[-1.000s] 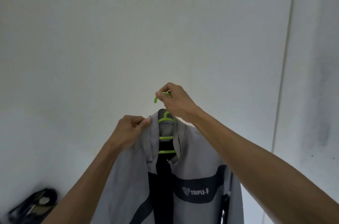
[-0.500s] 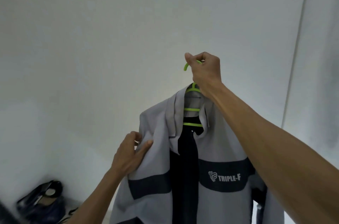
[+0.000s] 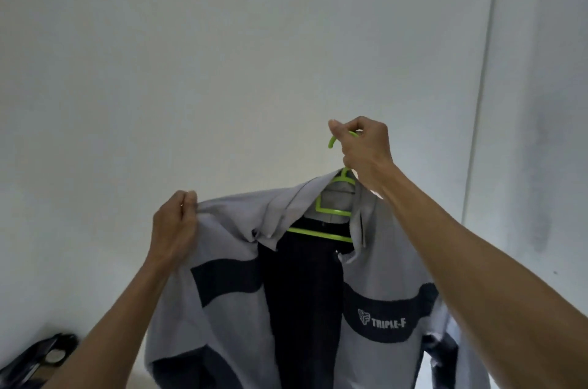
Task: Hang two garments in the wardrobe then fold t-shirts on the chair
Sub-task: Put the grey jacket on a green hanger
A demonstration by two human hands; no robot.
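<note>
A grey jacket (image 3: pixel 378 271) with dark bands and a "TRIPLE-F" logo hangs open on a bright green hanger (image 3: pixel 331 213), held up in front of a white wall. My right hand (image 3: pixel 362 146) is closed around the hanger's hook at the top. My left hand (image 3: pixel 173 224) pinches the jacket's left shoulder and holds it out to the side. The jacket's lower part runs out of view at the bottom. No wardrobe, chair or t-shirts are in view.
A plain white wall (image 3: pixel 222 54) fills the view, with a vertical seam or corner line (image 3: pixel 480 102) at the right. A dark bag or shoe-like object (image 3: pixel 41 360) lies low at the bottom left.
My left hand moved from the jacket's front up and left to its shoulder and now grips the fabric there. My right hand keeps holding the hook, a little lower in view.
</note>
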